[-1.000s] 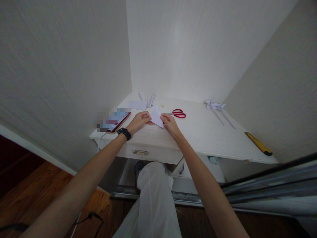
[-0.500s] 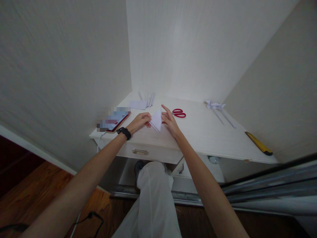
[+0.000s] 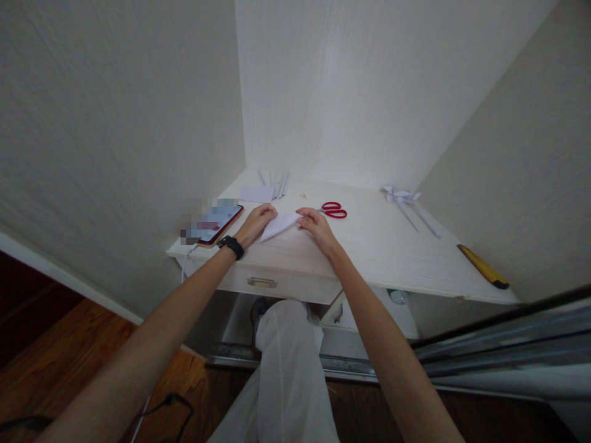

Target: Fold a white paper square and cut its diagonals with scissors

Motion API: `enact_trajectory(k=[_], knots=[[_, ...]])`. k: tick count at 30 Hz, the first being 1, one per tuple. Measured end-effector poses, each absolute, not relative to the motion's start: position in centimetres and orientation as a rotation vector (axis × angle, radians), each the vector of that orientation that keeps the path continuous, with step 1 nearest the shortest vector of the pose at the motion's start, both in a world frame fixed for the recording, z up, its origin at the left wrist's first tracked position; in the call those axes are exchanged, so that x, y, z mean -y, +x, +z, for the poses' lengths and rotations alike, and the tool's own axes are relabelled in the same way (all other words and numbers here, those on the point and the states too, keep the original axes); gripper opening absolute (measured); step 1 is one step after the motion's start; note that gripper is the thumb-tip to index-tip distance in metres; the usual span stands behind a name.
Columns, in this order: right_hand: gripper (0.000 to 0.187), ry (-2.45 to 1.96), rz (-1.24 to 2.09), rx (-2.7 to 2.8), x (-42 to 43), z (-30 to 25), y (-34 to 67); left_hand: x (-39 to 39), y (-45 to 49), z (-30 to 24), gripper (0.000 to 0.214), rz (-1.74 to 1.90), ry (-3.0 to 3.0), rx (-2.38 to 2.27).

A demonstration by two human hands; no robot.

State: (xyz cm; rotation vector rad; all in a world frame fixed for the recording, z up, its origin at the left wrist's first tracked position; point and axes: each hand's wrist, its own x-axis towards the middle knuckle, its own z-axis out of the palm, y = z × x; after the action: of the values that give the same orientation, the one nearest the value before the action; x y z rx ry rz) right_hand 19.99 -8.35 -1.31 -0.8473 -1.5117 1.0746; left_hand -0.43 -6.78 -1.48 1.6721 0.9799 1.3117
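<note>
A folded sheet of white paper (image 3: 279,226) is stretched between my two hands, just above the desk. My left hand (image 3: 259,223) pinches its left side, and my right hand (image 3: 314,226) grips its right corner. The lower edge of the paper runs at a slant, rising toward the right. Red-handled scissors (image 3: 334,210) lie just right of my right hand, their blades mostly hidden behind it. Behind my left hand lie a flat piece of white paper (image 3: 257,194) and several thin white paper sticks (image 3: 281,186).
A phone or tablet (image 3: 215,223) with a cable rests at the desk's left. Two white paper pinwheels on sticks (image 3: 401,197) lie at the back right. A yellow-and-black cutter (image 3: 482,266) sits by the right wall. Tiny pale bits (image 3: 303,195) lie behind the paper.
The paper has turned from a triangle standing point-up to a slanted piece held at both ends. My right hand's raised index finger has come down onto its corner.
</note>
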Motion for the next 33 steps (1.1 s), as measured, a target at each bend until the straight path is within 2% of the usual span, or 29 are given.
enact_trajectory(k=[8, 16, 20, 26, 33], knots=[[0.03, -0.831, 1.103, 1.648, 8.8, -1.1, 19.9, 7.2, -0.3, -0.7, 0.013, 1.328, 1.671, -1.01], [0.034, -0.816, 1.283, 1.605, 9.5, -0.6, 19.7, 7.6, -0.8, -0.2, 0.018, 1.249, 1.488, -0.969], [0.029, -0.754, 1.361, 1.63, 9.8, -0.4, 19.6, 7.8, -1.3, 0.1, 0.02, 1.187, 1.487, -0.947], [0.021, -0.767, 1.311, 1.824, 10.2, 0.2, 19.5, 7.9, -1.1, 0.1, 0.018, 1.081, 1.55, -0.928], [0.022, -0.747, 1.288, 1.955, 10.4, 0.2, 19.5, 7.5, -0.9, -0.4, 0.018, 1.072, 1.628, -0.918]])
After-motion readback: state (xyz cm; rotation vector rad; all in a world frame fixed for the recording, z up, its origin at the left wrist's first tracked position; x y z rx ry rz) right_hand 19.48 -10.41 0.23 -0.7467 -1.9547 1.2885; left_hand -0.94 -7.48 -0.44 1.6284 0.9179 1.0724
